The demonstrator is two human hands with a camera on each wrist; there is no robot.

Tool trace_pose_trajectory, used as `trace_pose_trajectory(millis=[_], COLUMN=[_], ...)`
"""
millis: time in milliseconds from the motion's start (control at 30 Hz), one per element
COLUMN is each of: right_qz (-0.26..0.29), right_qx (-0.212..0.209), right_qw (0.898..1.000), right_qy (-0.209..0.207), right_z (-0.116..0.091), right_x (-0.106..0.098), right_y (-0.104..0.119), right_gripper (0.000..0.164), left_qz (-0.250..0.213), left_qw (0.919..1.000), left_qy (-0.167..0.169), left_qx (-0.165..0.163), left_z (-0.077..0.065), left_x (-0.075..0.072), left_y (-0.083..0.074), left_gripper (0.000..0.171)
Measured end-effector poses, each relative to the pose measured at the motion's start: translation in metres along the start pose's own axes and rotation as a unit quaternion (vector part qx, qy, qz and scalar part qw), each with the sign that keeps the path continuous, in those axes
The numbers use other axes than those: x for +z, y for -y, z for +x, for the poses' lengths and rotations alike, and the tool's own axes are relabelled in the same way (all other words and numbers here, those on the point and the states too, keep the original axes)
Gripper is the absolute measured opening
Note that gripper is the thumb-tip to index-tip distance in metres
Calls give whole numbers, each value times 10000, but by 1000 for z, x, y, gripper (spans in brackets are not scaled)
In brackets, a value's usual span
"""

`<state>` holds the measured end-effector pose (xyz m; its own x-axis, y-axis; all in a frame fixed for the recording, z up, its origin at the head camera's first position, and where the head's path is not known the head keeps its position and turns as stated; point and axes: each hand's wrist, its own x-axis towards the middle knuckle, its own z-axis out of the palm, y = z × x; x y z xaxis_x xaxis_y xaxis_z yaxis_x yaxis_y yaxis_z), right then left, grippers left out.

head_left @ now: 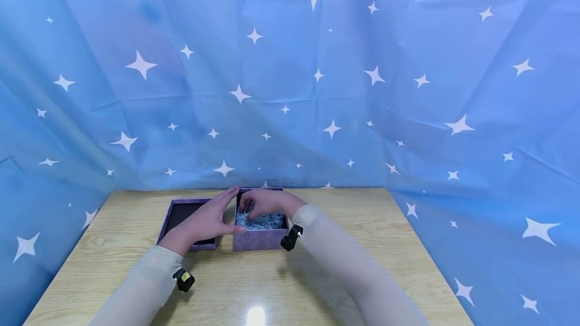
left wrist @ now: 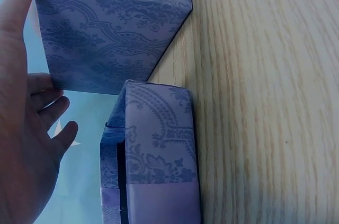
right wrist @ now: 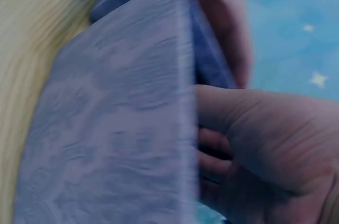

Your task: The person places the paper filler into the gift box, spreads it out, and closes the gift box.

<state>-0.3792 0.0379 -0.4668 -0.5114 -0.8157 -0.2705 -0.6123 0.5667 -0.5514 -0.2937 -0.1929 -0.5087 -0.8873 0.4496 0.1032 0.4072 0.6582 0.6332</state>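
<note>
A purple patterned box [head_left: 260, 240] stands at the far middle of the table, its top uncovered. Pale blue shredded filler [head_left: 269, 221] lies inside it. My left hand [head_left: 210, 220] holds the box's left side, thumb near the front corner and fingers toward the back one. In the left wrist view, that hand [left wrist: 26, 91] reaches along the patterned wall. My right hand [head_left: 267, 202] dips into the box from the right, fingers bent over the filler with a gap to the thumb. In the right wrist view, the box wall [right wrist: 116, 123] partly hides this hand's fingers [right wrist: 214, 139].
Left of the box lies its shallow lid [head_left: 206, 247], dark inside face up, partly covered by my left hand and wrist. A pale ribbon band [left wrist: 164, 203] shows on it. A blue star-print cloth [head_left: 290, 140] hangs behind the wooden table [head_left: 235, 280].
</note>
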Motion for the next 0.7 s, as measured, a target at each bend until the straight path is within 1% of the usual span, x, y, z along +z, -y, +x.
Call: trace_pose_trajectory(millis=[33, 100, 200, 267, 333, 433, 533, 633, 700], right_qz=[163, 505, 793, 678, 388, -20, -252, -236, -13], right_qx=[-56, -201, -462, -519, -495, -305, -181, -267, -378], right_qw=[9999, 9984, 9940, 9925, 9932, 9954, 9960, 9953, 9948], right_qy=[-9, 120, 596, 871, 977, 912, 838, 897, 950], right_z=[-2, -5, -4, -1, 2, 3, 2, -1, -4], right_x=[-3, -6, -2, 4, 10, 17, 19, 17, 12], right_y=[3, 7, 10, 8, 5, 2, 3, 1, -2], right_gripper=[27, 22, 16, 15, 15, 15, 18, 23, 26], left_qz=[9, 7, 40, 48, 63, 76, 66, 55, 47], left_qw=[10000, 10000, 9999, 9999, 9999, 9999, 9998, 9999, 9999], left_qy=[-14, -53, -118, -97, -84, -70, -96, -93, -96], left_qx=[-2, 10, 56, 73, 93, 131, 137, 120, 113], left_z=[0, -1, -1, -1, 0, 1, 1, 1, 1], left_x=[0, -1, -1, 0, 0, 1, 2, 2, 2], left_y=[0, 1, 2, 3, 3, 3, 2, 3, 3], left_gripper=[120, 120, 121, 121, 121, 121, 122, 122, 121])
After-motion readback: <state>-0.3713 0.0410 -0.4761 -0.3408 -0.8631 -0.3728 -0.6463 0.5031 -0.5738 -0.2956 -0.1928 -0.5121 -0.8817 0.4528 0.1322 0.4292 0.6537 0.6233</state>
